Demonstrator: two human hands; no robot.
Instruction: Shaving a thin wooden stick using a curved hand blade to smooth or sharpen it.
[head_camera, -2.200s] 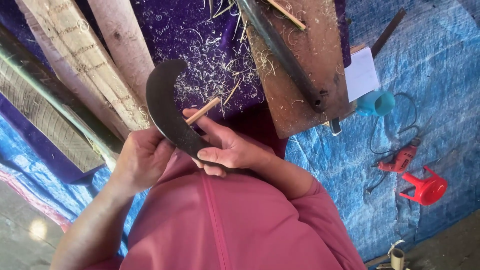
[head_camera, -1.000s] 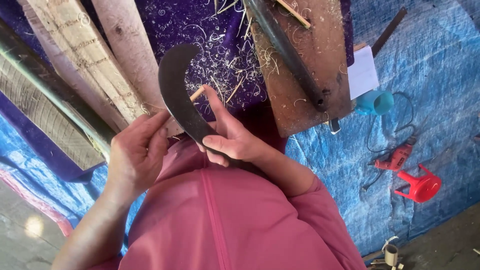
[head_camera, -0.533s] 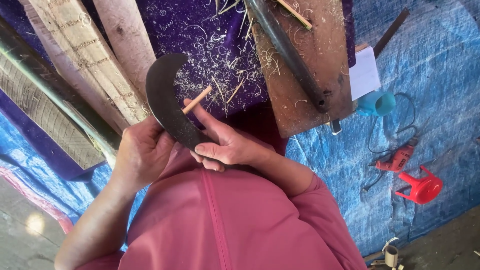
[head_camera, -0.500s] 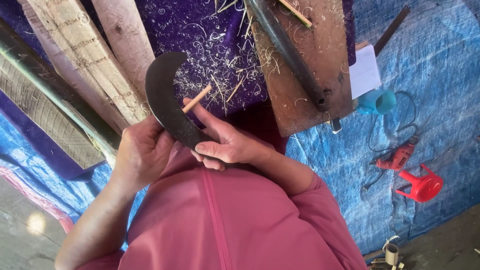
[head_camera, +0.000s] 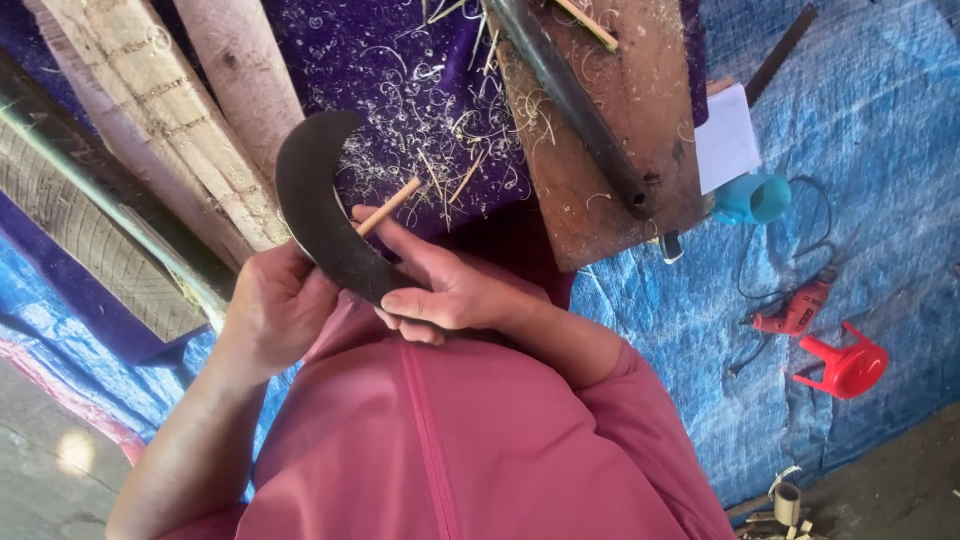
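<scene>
Gripping curved blade (head_camera: 320, 215) w/ left hand (head_camera: 275, 310), right hand (head_camera: 445, 290) fingers pinching stick (head_camera: 388, 206); your thumb near edge — slip cuts.

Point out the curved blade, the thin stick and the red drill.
Blade (head_camera: 312, 215), head view, middle of the dark curve.
Stick (head_camera: 388, 206), head view, bare shaft above the fingers.
Drill (head_camera: 795, 312), head view, red body.

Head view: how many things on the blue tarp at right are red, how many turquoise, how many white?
Red: 2, a power drill and a small stool
Turquoise: 1, a cup
White: 1, a paper pad
Total: 4
</scene>
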